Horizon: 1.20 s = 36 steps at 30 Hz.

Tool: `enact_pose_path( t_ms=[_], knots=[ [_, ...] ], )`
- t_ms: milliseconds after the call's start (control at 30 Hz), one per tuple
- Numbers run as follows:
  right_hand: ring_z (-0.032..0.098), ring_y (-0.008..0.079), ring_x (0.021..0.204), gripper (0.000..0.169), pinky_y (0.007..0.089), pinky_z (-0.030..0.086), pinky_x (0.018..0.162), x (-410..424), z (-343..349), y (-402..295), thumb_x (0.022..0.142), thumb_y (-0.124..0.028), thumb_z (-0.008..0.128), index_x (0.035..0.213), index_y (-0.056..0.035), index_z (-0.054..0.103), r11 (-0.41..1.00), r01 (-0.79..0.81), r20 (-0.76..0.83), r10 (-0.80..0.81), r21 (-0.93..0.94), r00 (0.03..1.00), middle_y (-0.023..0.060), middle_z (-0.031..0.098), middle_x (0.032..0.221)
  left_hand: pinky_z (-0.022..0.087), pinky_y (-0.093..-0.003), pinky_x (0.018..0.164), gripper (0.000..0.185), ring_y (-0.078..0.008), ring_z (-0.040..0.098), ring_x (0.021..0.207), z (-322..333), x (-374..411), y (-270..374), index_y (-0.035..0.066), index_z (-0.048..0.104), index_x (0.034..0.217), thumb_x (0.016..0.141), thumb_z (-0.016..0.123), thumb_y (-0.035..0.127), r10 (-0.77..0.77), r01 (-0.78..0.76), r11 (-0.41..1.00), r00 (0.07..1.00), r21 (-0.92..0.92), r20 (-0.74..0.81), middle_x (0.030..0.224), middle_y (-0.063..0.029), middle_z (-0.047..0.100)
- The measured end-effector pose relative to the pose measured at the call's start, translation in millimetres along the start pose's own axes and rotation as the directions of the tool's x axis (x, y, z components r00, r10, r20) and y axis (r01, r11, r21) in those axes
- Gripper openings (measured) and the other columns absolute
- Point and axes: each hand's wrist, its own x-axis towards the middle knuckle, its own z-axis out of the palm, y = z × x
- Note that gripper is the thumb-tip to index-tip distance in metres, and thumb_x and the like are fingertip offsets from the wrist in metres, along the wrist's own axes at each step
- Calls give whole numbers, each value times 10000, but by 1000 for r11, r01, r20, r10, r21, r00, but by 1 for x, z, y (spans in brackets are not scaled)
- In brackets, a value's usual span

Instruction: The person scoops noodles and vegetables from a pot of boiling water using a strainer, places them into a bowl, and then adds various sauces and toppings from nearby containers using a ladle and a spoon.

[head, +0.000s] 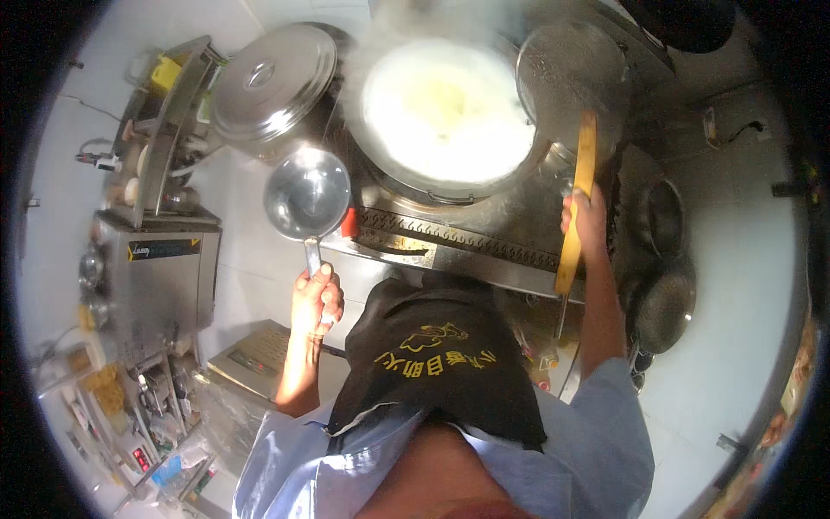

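My left hand (316,300) is closed around the handle of a metal ladle (307,194). The ladle's round bowl faces up and looks empty, left of the stove front. My right hand (589,217) grips a flat yellow wooden bar (585,152). The bar's upper end overlaps a large round skimmer or strainer (570,65); whether the two are joined, I cannot tell. Between my hands and farther off sits a large wok (462,189) with bright, whitish, steaming contents (447,110), overexposed in the middle. The skimmer's edge overlaps the wok's right rim.
A large lidded steel pot (279,78) stands left of the wok. The stove's front edge (467,269) has a slotted drain strip (454,230). Pans (664,311) hang or lean at right. At left are a steel cabinet (165,279) and a loaded shelf (162,136).
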Motion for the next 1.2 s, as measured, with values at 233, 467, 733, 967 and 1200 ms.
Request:
enact_pose_path(
  t_ms=[233, 467, 733, 967, 1200],
  knots=[
    [516, 192, 467, 351, 344, 427, 384, 145, 57, -21, 929, -67, 414, 1280, -76, 410, 712, 184, 137, -124, -678, 983, 86, 515, 675, 321, -232, 269, 256, -67, 333, 315, 58, 3, -3, 98, 444, 772, 971, 557, 215, -24, 25, 998, 1000, -53, 13, 538, 28, 408],
    [438, 112, 445, 385, 291, 374, 366, 118, 93, -52, 920, -51, 459, 1303, -91, 454, 839, 185, 464, 90, -513, 881, 22, 503, 701, 366, -243, 277, 229, -79, 364, 330, 71, -3, -9, 61, 448, 824, 956, 586, 188, -52, 47, 989, 998, -137, -32, 547, 11, 417],
    [579, 277, 596, 496, 424, 477, 547, 145, 6, -38, 990, -156, 445, 1447, -85, 266, 508, 330, 189, -309, -796, 932, 163, 605, 786, 340, -244, 273, 263, -74, 353, 326, 51, 18, 1, 90, 430, 821, 951, 605, 237, -88, 88, 996, 996, -2, -35, 541, 26, 403],
    [550, 157, 583, 299, 296, 480, 449, 28, 63, -14, 909, -137, 518, 1173, -33, 425, 846, -405, 372, 520, -346, 769, 89, 561, 812, 254, -240, 267, 218, -79, 328, 308, 29, 26, 13, 94, 470, 836, 934, 624, 212, -71, 73, 996, 997, 51, -40, 521, 19, 405],
    [521, 141, 542, 202, 301, 467, 442, 49, 79, 9, 915, -154, 477, 1067, -23, 456, 822, -566, 528, 450, 70, 720, 71, 552, 779, 301, -252, 298, 283, -81, 353, 321, 21, 31, 28, 70, 479, 823, 918, 648, 276, -100, 93, 986, 994, 135, 48, 516, 16, 422]
  ],
)
